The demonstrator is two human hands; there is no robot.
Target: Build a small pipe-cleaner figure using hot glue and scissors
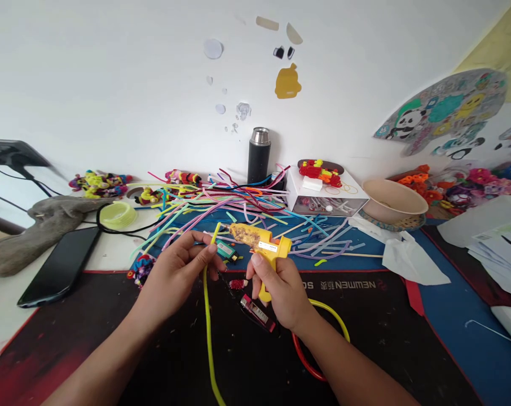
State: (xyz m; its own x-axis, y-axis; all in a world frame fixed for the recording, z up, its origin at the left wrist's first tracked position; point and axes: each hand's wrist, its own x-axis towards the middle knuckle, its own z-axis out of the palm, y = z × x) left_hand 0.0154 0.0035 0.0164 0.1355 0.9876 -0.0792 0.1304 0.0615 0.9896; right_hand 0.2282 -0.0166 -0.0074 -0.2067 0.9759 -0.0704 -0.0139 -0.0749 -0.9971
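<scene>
Between thumb and fingers, my left hand (186,265) pinches a yellow-green pipe cleaner (208,330) near its upper end; the rest hangs down over the dark mat. My right hand (281,287) is wrapped round the handle of a yellow glue gun (259,241). The gun's nozzle points left and is at or very close to the pipe cleaner's tip; whether they touch I cannot tell. Behind my left fingers lies a teal lighter-like item (227,251). Below the gun are a dark pink lighter (258,313) and a small red fuzzy piece (237,283).
Many coloured pipe cleaners (234,197) are heaped at the back. Around them stand a black flask (259,155), a white drawer box (329,194) and a beige bowl (393,197). A phone (61,268) lies left; crumpled tissue (412,259) lies right. Red and yellow strands (308,361) curve near my right forearm.
</scene>
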